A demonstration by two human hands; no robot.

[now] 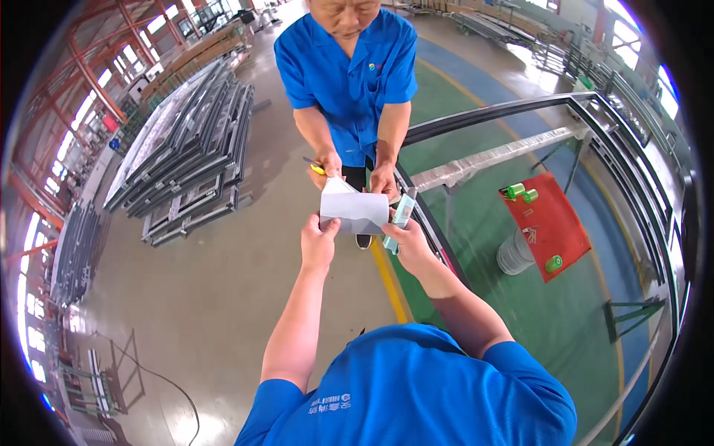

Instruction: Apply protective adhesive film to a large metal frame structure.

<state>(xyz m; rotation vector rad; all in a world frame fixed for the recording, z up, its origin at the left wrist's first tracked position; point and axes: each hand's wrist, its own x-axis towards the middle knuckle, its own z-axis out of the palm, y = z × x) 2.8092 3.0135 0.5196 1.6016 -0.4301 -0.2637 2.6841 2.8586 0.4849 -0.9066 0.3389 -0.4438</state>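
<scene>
Grey metal frames (195, 137) lie stacked at upper left; mid-frame, the left hand (318, 241) pinches a pale sheet (354, 212) by its left edge, the right hand (410, 241) clasping a teal object (402, 211) at its right edge.

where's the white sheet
In the head view, the white sheet is near the middle, between the person's left hand and right hand, just left of the pale green object.
</scene>
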